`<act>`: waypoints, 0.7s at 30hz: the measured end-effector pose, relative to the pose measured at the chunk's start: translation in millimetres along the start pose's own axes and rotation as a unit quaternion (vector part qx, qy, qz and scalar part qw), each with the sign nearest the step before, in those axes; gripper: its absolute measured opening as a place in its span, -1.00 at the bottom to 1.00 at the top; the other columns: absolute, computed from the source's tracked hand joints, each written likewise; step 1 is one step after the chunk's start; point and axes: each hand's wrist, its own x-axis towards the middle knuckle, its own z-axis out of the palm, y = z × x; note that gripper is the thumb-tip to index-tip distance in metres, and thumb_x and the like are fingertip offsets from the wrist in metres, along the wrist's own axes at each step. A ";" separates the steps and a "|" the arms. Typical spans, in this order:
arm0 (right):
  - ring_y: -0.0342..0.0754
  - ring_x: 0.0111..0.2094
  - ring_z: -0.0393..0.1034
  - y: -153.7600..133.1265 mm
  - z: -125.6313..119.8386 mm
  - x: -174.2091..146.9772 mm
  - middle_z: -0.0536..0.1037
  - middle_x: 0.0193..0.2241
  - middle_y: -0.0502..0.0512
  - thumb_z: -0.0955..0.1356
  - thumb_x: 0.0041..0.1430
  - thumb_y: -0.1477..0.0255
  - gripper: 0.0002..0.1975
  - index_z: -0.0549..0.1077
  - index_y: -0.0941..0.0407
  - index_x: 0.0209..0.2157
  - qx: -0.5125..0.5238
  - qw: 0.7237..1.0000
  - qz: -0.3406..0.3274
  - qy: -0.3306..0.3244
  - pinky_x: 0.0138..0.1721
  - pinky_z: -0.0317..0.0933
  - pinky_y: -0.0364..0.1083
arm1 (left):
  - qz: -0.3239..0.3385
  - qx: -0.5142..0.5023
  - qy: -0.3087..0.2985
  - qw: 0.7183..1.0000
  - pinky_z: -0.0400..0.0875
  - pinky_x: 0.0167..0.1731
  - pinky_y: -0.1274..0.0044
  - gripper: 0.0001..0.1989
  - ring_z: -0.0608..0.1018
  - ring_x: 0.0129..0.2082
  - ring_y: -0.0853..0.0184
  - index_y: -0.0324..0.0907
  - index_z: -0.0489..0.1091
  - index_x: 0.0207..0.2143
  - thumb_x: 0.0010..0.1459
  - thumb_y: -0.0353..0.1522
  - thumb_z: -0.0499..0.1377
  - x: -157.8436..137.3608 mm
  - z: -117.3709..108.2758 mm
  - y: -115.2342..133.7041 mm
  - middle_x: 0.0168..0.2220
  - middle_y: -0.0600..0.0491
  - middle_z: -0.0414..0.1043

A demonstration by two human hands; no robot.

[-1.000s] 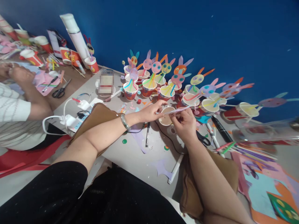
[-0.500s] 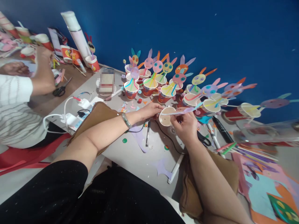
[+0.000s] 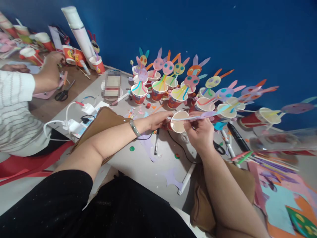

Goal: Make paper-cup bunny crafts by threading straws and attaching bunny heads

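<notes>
A paper cup (image 3: 179, 127) is tilted with its open mouth toward me, between my two hands. My left hand (image 3: 161, 119) is closed around the cup's left side, its fingertips partly hidden behind it. On the right, my right hand (image 3: 201, 131) pinches a pale purple paper cutout (image 3: 208, 114), seen nearly edge-on, with a thin strip reaching across the cup's mouth. Whether that strip touches the rim, I cannot tell. Just beyond my hands stand several finished-looking cups with paper rabbit faces (image 3: 168, 67) on coloured straws.
A pen (image 3: 156, 142) and purple paper scraps (image 3: 170, 178) lie on the table before me. To the right are black scissors (image 3: 219, 148), markers (image 3: 237, 136) and coloured paper (image 3: 277, 201). A power strip (image 3: 80, 127) is left; another person's arm (image 3: 48, 74) works beyond.
The cup and both my hands have shifted slightly right in view, and the paper cutout lies flatter across the cup's mouth. The other person's hand has moved up and right.
</notes>
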 end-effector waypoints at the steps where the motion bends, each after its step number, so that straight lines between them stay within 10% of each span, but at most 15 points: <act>1: 0.09 -0.23 0.52 -0.3 0.4 0.1 0.61 -0.16 0.22 0.37 0.22 0.35 -0.92 0.43 0.04 -0.26 0.001 1.000 -0.004 -0.003 -0.22 0.45 0.09 | -0.005 -0.003 0.007 1.000 0.40 -0.41 0.49 -0.77 0.44 -0.51 0.39 -0.18 0.53 -0.20 0.32 -0.23 0.17 -0.2 -0.1 0.3 -0.56 0.10 0.42; 8: 0.11 -0.19 0.55 -5.6 2.1 -1.0 0.61 -0.14 0.25 0.35 0.24 0.35 -0.94 0.37 0.00 -0.25 -0.019 0.999 -0.043 -0.022 -0.14 0.45 0.12 | 0.039 0.009 0.002 0.999 0.24 -0.53 0.54 -0.69 0.32 -0.59 0.46 -0.18 0.37 -0.47 0.28 -0.20 0.22 2.6 -1.1 -1.2 -0.62 0.15 0.24; 21: 0.12 -0.15 0.55 -4.7 0.7 -2.4 0.61 -0.15 0.23 0.34 0.27 0.35 -0.93 0.35 -0.01 -0.24 -0.024 0.998 -0.040 -0.029 -0.16 0.42 0.11 | 0.036 0.004 -0.008 0.999 0.33 -0.44 0.48 -0.74 0.39 -0.55 0.39 -0.20 0.57 -0.12 0.33 -0.23 0.18 3.1 -0.9 -1.2 -0.57 0.11 0.41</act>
